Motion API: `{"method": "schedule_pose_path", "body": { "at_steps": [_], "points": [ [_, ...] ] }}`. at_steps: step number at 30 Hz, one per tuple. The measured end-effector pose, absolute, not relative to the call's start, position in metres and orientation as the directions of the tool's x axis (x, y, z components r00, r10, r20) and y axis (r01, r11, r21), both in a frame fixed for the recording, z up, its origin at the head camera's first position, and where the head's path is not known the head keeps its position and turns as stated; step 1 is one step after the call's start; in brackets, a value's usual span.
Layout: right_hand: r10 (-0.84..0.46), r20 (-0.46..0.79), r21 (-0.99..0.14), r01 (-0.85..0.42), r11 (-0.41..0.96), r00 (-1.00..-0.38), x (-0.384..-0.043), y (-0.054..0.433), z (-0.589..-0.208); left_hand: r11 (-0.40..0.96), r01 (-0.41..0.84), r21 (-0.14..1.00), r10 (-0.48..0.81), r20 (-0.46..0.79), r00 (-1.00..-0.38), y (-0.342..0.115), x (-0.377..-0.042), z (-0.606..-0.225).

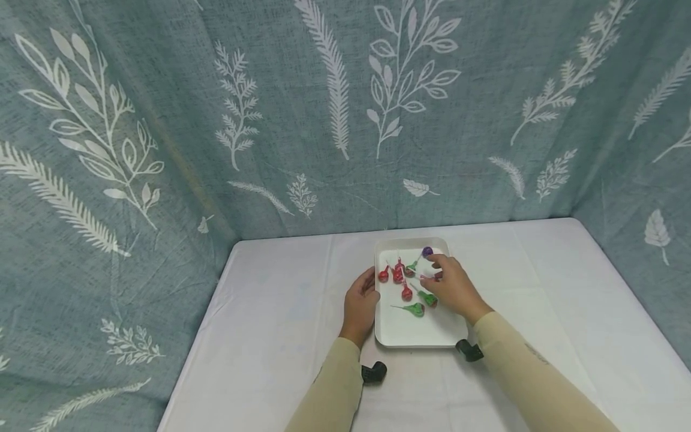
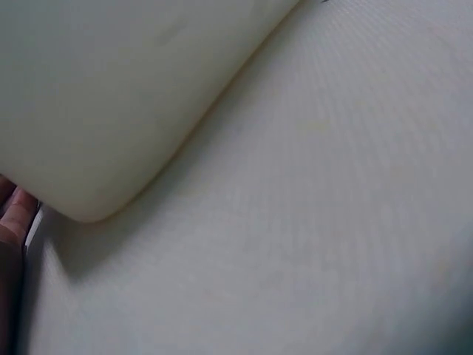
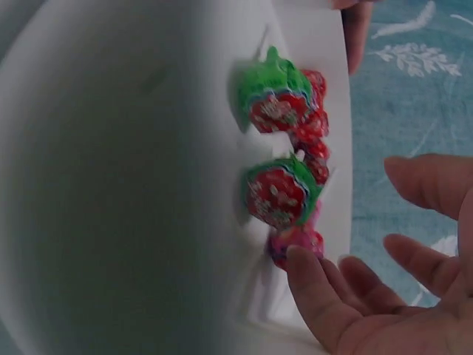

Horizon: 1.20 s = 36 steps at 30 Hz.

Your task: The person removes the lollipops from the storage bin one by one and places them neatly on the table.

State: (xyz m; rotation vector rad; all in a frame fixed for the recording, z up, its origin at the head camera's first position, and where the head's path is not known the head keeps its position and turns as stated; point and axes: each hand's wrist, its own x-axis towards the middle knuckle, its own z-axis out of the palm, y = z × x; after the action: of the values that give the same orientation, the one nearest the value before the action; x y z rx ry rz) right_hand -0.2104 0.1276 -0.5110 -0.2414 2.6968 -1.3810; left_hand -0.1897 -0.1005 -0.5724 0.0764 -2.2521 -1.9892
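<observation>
A shallow white tray (image 1: 415,337) holds several lollipops. Red-wrapped ones, such as this red lollipop (image 1: 407,293), cluster toward the left. Green-and-red ones include one green lollipop (image 1: 415,309) nearest the front and another green lollipop (image 3: 281,192) close to the fingers. A purple lollipop (image 1: 427,251) lies at the back right. My left hand (image 1: 360,306) rests against the tray's left side, its fingertips at the rim. My right hand (image 1: 453,288) hovers over the right half with fingers spread. In the right wrist view one fingertip sits right at a pink-and-purple lollipop (image 3: 295,242).
The tray stands on a table with a white cloth (image 1: 281,312). A blue-green curtain (image 1: 324,180) with white leaf prints rises behind and at both sides. Black wrist-worn devices, one black device (image 1: 373,372) by the left wrist, stick out near the tray's front.
</observation>
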Motion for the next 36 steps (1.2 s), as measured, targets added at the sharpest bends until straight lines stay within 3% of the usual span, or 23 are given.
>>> {"method": "schedule_pose_path", "body": {
  "at_steps": [16,25,36],
  "points": [
    [-0.204,-0.005,-0.745,-0.132,0.653,-0.979,-0.211,0.117,-0.525,0.149,0.051,0.988,-0.137,0.071,-0.988,-0.104,-0.188,-0.573],
    [-0.224,0.034,-0.63,-0.195,0.751,-0.974,-0.21,0.109,-0.534,0.136,0.053,0.989,-0.138,0.072,-0.988,-0.103,-0.189,-0.576],
    [-0.218,0.088,-0.643,-0.223,0.733,-0.972,-0.206,0.109,-0.54,0.13,0.045,0.991,-0.137,0.063,-0.989,-0.099,-0.187,-0.573]
  ]
}}
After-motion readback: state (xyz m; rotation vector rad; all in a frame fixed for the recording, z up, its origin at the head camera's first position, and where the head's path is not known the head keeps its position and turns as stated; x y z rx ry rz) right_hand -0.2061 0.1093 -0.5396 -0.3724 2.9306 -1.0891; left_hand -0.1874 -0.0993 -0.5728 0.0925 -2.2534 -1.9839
